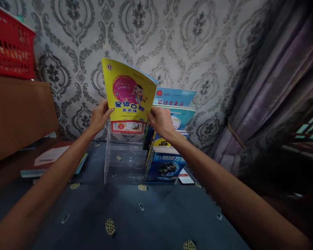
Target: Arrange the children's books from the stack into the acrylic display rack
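Note:
A yellow workbook [125, 90] with a pink circle and a cartoon child on its cover stands upright between my hands, tilted slightly. My left hand [100, 116] pinches its lower left edge, thumb on the front. On the opposite edge, my right hand [160, 119] grips it the same way. Blue pages or another cover show behind its top edge. Beneath it is a clear plastic book rack [106, 159]. The rack's right section holds several books in steps, with a blue book showing a globe [167, 168] in front and a light blue book [176, 95] at the back.
A stack of books [52, 158] lies at the left on the dark patterned cloth [125, 215]. A phone [186, 177] rests beside the rack. Farther left, a red basket [11, 43] sits on a wooden cabinet [21, 114]. A grey curtain [261, 90] hangs at the right.

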Motion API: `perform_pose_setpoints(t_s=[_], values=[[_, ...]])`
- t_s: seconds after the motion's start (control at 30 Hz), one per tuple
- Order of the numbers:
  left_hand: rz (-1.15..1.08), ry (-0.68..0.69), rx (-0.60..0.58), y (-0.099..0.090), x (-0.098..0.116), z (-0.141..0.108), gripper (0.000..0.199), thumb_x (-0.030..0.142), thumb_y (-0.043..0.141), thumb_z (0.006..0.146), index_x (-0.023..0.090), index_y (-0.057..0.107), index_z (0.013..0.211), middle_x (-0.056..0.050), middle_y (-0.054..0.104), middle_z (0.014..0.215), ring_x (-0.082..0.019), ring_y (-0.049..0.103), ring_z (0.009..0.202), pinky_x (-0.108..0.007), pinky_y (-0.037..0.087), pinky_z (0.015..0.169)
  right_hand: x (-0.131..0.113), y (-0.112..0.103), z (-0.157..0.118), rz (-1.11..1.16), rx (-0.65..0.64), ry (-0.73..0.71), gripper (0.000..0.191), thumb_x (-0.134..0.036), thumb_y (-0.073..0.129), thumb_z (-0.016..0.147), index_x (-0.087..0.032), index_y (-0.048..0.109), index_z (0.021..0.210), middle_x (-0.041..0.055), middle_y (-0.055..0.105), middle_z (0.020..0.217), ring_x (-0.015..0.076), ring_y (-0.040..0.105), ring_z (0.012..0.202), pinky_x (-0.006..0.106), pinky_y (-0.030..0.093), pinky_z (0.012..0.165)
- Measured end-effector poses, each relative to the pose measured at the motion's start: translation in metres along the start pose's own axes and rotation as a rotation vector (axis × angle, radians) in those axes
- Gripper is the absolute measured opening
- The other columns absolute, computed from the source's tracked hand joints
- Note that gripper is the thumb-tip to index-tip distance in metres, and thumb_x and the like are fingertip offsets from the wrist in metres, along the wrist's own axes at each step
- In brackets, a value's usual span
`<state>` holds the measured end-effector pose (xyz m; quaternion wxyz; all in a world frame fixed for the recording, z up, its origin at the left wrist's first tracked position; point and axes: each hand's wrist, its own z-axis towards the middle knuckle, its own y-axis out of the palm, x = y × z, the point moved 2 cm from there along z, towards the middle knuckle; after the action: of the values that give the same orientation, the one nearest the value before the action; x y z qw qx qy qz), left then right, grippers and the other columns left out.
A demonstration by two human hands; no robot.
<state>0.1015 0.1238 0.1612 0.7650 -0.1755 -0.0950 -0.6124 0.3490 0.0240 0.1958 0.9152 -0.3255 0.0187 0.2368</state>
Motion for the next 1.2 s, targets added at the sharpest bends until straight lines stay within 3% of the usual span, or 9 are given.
perform_pose_setpoints(t_s=[0.17,0.37,0.53,0.67,0.77,0.87,1.0,1.2], values=[[-0.061,-0.013,-0.011,0.001,-0.004,-0.005,0.032,0.051,0.065,0.087,0.021,0.058,0.098,-0.004,0.071,0.094,-0.020,0.068,0.079,-0.030,0.056,0.064,-0.005,-0.004,0.000,0.027,-0.003,-0.018,0.018,-0.016,0.049,0.088,-0.018,0.066,0.082,0.0045,0.066,0.066,0.0206,0.060,0.064,0.029,0.039,0.060],[0.011,-0.015,-0.038,-0.004,-0.005,-0.002,0.034,0.054,0.065,0.087,0.023,0.057,0.097,-0.001,0.069,0.085,-0.017,0.067,0.066,-0.030,0.057,0.063,-0.015,-0.013,0.006,0.099,0.107,0.005,0.023,-0.020,0.045,0.096,-0.017,0.062,0.111,0.0068,0.069,0.076,0.0223,0.064,0.070,0.032,0.044,0.065],[0.125,-0.015,-0.040,-0.008,-0.002,0.004,0.036,0.056,0.061,0.090,0.025,0.053,0.106,0.004,0.067,0.070,-0.015,0.060,0.050,-0.032,0.056,0.064,-0.011,-0.012,0.013,0.192,0.063,0.089,0.018,-0.016,0.045,0.096,-0.017,0.061,0.102,0.0050,0.068,0.069,0.0194,0.062,0.057,0.033,0.046,0.059],[0.229,0.032,-0.059,-0.004,0.001,0.007,0.034,0.055,0.053,0.094,0.023,0.053,0.106,0.004,0.062,0.063,-0.016,0.058,0.049,-0.030,0.052,0.058,-0.007,-0.013,0.015,0.245,0.007,0.117,0.013,-0.013,0.047,0.094,-0.019,0.058,0.090,0.0020,0.065,0.062,0.0171,0.060,0.048,0.032,0.048,0.055],[0.321,0.027,-0.067,-0.002,0.002,0.004,0.035,0.057,0.047,0.096,0.022,0.054,0.098,0.001,0.062,0.068,-0.019,0.062,0.059,-0.030,0.051,0.061,-0.005,-0.016,0.015,0.231,0.000,0.109,0.012,-0.016,0.048,0.094,-0.020,0.056,0.086,0.0012,0.063,0.059,0.0188,0.062,0.050,0.033,0.051,0.057],[0.363,-0.015,-0.099,-0.002,0.001,0.002,0.037,0.057,0.043,0.097,0.022,0.053,0.092,-0.002,0.065,0.078,-0.020,0.065,0.066,-0.030,0.051,0.063,-0.005,-0.020,0.018,0.245,0.054,0.075,0.009,-0.027,0.050,0.096,-0.022,0.057,0.094,0.0009,0.064,0.060,0.0203,0.063,0.052,0.035,0.053,0.058],[0.314,-0.059,-0.139,-0.002,-0.004,0.003,0.037,0.059,0.043,0.095,0.023,0.052,0.093,-0.003,0.066,0.079,-0.020,0.065,0.064,-0.030,0.051,0.058,-0.007,-0.026,0.027,0.257,0.138,0.041,0.020,-0.039,0.049,0.098,-0.022,0.059,0.099,0.0032,0.067,0.066,0.0215,0.065,0.055,0.036,0.056,0.059],[0.248,-0.066,-0.157,0.002,-0.012,0.003,0.034,0.057,0.045,0.093,0.023,0.052,0.091,-0.004,0.067,0.081,-0.019,0.062,0.062,-0.030,0.050,0.057,-0.006,-0.031,0.039,0.287,0.046,0.051,0.021,-0.037,0.050,0.097,-0.021,0.062,0.093,0.0025,0.065,0.060,0.0185,0.063,0.049,0.034,0.056,0.056]])
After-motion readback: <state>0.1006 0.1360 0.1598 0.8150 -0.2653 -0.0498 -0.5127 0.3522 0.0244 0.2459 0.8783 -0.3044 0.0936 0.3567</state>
